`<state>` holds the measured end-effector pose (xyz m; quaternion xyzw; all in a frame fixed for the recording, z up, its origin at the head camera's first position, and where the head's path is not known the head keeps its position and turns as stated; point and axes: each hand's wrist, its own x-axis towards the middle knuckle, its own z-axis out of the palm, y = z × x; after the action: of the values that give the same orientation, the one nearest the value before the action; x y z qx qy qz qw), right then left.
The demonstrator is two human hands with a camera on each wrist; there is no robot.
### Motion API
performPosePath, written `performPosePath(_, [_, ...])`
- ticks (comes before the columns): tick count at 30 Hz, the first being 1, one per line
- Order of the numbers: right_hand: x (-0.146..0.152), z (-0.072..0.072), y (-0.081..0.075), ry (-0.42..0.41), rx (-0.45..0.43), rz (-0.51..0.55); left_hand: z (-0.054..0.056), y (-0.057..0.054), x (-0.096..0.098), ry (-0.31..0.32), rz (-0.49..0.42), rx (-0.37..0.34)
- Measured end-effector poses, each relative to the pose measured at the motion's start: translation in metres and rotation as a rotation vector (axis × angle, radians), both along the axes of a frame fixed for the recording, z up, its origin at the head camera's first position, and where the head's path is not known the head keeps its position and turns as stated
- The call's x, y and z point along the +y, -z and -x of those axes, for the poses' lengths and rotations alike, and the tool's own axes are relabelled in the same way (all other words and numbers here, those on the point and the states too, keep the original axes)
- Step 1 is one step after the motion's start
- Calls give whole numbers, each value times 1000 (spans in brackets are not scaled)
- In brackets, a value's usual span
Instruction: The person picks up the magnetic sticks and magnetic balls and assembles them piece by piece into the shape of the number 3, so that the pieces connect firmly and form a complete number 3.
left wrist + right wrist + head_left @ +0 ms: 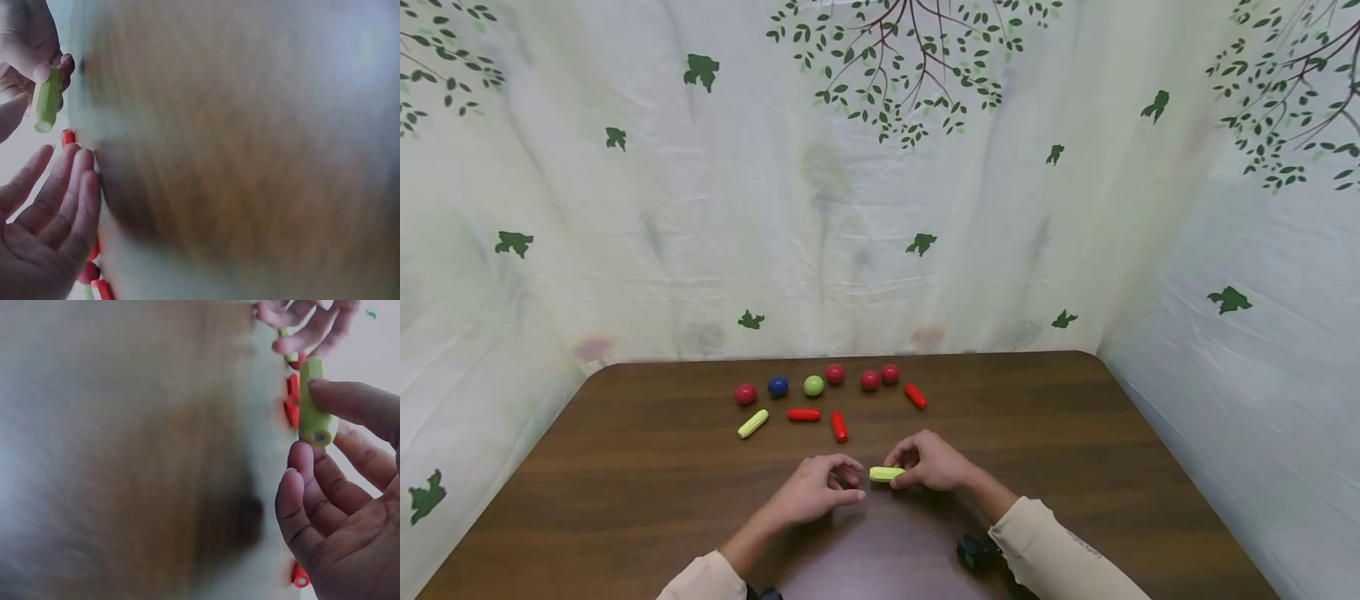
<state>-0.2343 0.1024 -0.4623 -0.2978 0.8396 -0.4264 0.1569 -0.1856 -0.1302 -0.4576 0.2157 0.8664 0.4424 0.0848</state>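
Observation:
My right hand (934, 463) pinches a short yellow-green toy rod (883, 474) between thumb and fingers, just above the table. In the right wrist view the rod (312, 415) has a flat side and a round grey spot on its near end. My left hand (817, 490) is beside the rod's left end, apart from it, and holds nothing. Its fingers (70, 215) are spread and loosely bent in the left wrist view. Beyond the hands lie a second yellow-green rod (753, 423) and three red rods: one crosswise (803, 414), one lengthwise (839, 427), one slanted (916, 396).
Several red balls (746, 394), a blue ball (778, 387) and a light green ball (813, 385) sit in a loose row toward the far edge of the brown table (1037, 417). A leaf-printed cloth (850, 233) hangs behind. Something black (976, 552) is by the right sleeve.

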Motion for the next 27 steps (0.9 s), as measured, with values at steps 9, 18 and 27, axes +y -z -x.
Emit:
performPosePath(9, [-1, -14, 8, -54, -59, 108, -7, 9, 10, -27, -141, -64])
performPosePath(18, [-4, -22, 8, -118, -92, 130, -17, 4, 14, -16, -91, -72])
performPosePath(27, [-5, -28, 8, -207, -49, 36, -23, 4, 13, 39, -20, -59])
